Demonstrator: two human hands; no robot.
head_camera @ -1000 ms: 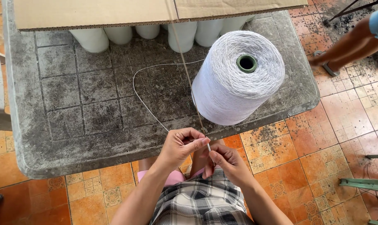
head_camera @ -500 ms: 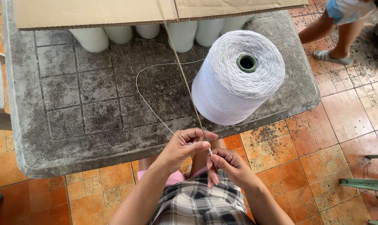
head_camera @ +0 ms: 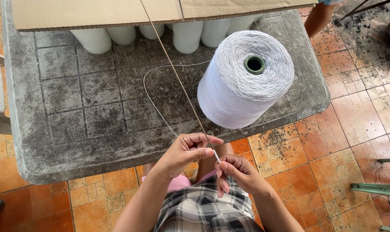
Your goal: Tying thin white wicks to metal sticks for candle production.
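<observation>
Our left hand (head_camera: 184, 152) pinches the white yarn (head_camera: 154, 101) against a thin stick (head_camera: 178, 81); our right hand (head_camera: 238, 172) grips the stick's lower end just beside it, fingers closed. From the hands, the yarn loops over the grey table (head_camera: 74, 124) to the large cone (head_camera: 245, 79), which stands upright near the table's front edge. The stick slants up past the cone toward the cardboard (head_camera: 96, 13), with small white cones (head_camera: 186, 36) beneath it. A hard tug could, we judge, topple the cone off the edge or slip the yarn from our pinch.
</observation>
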